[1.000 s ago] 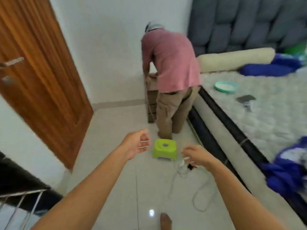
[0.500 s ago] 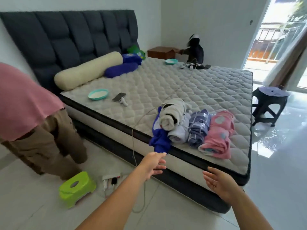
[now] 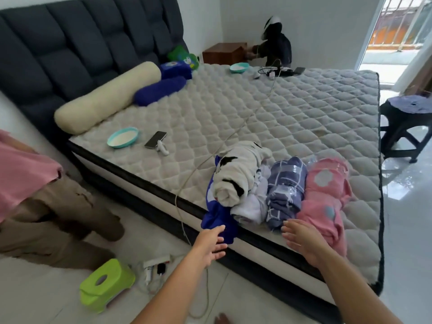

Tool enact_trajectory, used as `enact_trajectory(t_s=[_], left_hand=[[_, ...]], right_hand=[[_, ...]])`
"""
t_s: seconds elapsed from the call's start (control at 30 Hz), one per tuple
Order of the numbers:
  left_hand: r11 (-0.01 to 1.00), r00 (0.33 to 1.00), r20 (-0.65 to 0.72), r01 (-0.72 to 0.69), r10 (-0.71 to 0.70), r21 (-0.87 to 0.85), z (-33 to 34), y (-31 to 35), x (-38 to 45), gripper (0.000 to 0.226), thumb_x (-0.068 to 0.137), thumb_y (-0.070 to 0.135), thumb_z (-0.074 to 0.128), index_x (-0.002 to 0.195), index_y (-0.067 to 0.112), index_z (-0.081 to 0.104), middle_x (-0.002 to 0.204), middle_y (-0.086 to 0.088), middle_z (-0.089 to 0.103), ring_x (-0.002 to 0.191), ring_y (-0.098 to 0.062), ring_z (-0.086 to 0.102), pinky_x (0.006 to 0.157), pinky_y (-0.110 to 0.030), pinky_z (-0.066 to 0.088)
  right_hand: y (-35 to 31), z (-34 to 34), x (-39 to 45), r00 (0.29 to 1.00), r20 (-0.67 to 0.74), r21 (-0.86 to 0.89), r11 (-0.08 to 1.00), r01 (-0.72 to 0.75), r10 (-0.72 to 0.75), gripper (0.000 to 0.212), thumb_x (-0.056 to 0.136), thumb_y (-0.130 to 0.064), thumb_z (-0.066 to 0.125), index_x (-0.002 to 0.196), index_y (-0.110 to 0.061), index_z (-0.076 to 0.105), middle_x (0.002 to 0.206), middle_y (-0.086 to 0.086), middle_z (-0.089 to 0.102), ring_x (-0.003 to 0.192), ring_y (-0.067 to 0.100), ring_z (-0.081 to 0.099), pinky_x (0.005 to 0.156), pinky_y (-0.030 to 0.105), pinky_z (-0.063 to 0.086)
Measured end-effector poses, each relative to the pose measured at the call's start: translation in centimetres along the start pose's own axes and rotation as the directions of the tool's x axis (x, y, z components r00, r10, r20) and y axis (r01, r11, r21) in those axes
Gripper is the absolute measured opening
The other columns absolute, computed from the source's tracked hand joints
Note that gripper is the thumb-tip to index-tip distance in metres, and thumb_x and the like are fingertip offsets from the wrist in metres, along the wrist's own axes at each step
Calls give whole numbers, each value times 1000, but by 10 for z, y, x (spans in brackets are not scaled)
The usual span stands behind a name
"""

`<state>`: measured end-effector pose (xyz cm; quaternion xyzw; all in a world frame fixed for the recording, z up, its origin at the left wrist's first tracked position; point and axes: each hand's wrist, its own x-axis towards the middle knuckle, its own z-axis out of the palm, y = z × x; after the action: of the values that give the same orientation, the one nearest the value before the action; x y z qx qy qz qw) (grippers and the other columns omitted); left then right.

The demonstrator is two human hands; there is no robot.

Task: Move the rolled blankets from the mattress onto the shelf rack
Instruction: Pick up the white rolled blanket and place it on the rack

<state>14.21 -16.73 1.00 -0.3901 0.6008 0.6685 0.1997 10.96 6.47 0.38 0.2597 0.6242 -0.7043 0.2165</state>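
Several rolled blankets lie together at the near edge of the quilted mattress. A white and black roll rests on top of a blue blanket that hangs over the edge, beside a pale lavender roll, a blue checked roll and a pink roll. My left hand is open just below the blue blanket. My right hand is open at the mattress edge, in front of the checked and pink rolls. The shelf rack is out of view.
A person in a pink shirt bends at the left. A green step stool and a power strip with a white cable lie on the floor. A dark stool stands right of the bed. Bolsters, a bowl and a phone sit on the mattress.
My view swung from the door and floor to the bed. Both hands have moved forward, close to the rolled blankets at the mattress edge.
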Motion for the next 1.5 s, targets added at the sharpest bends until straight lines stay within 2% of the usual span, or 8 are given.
enact_trajectory(t_s=[0.27, 0.4, 0.5, 0.67, 0.8, 1.03, 1.3, 1.5], left_hand=[[933, 981, 63, 195, -185, -302, -6, 102, 110, 80, 78, 46, 73, 144, 19, 38, 145, -19, 37, 131, -39, 40, 93, -66, 41], [931, 939, 218, 308, -265, -197, -1, 136, 145, 78, 77, 63, 63, 137, 15, 48, 135, -21, 52, 122, -40, 50, 95, -63, 43], [893, 901, 285, 393, -326, -221, 7, 145, 166, 76, 72, 64, 67, 123, 9, 56, 117, -21, 61, 108, -41, 57, 96, -66, 41], [856, 883, 273, 449, -382, -256, 12, 160, 179, 63, 72, 60, 71, 108, 9, 61, 108, -21, 63, 106, -41, 58, 99, -64, 41], [885, 908, 190, 409, -373, -222, 12, 168, 187, 79, 63, 56, 80, 123, 9, 58, 114, -19, 65, 110, -38, 59, 97, -59, 46], [912, 928, 28, 370, -371, -178, 33, 179, 200, 87, 57, 53, 85, 128, 11, 56, 121, -17, 65, 111, -34, 60, 101, -53, 46], [946, 944, -85, 310, -318, -98, 47, 184, 181, 85, 55, 55, 85, 123, 11, 59, 112, -15, 68, 103, -32, 63, 96, -49, 51], [994, 991, -78, 108, -108, -9, 41, 185, 134, 42, 72, 43, 79, 104, 19, 64, 108, -9, 70, 101, -26, 64, 95, -44, 52]], right_hand=[[-76, 55, 106, 999, -16, -38, 999, 28, -29, 11, 94, -14, 54, 103, -11, 59, 77, 5, 54, 62, 15, 49, 58, 27, 41], [-103, 73, 158, 998, -32, -48, 998, 47, -48, 36, 90, -23, 61, 122, -6, 57, 89, 4, 55, 78, 17, 52, 64, 29, 44], [-113, 90, 186, 999, -33, -86, 996, 22, -25, 51, 88, -35, 64, 129, -9, 50, 111, 4, 54, 101, 21, 52, 85, 36, 47], [-145, 121, 229, 997, -71, -233, 972, 12, -29, 90, 76, -54, 69, 146, -13, 30, 147, 7, 40, 129, 29, 43, 104, 47, 41], [-167, 138, 265, 997, -76, -343, 939, -33, 8, 124, 56, -68, 74, 152, -16, 14, 156, 10, 24, 139, 36, 32, 111, 52, 34], [-173, 142, 304, 997, -25, -481, 874, -71, 67, 103, 75, -42, 76, 150, -7, 14, 154, 15, 25, 139, 35, 29, 109, 45, 32], [-171, 125, 303, 993, 25, -333, 937, -103, 118, 90, 76, -33, 75, 145, -9, 23, 146, 15, 35, 128, 36, 41, 100, 46, 41], [-167, 122, 261, 993, 86, -116, 991, -65, 76, 80, 78, -32, 71, 144, -16, 28, 139, 7, 41, 112, 28, 46, 94, 44, 43]])
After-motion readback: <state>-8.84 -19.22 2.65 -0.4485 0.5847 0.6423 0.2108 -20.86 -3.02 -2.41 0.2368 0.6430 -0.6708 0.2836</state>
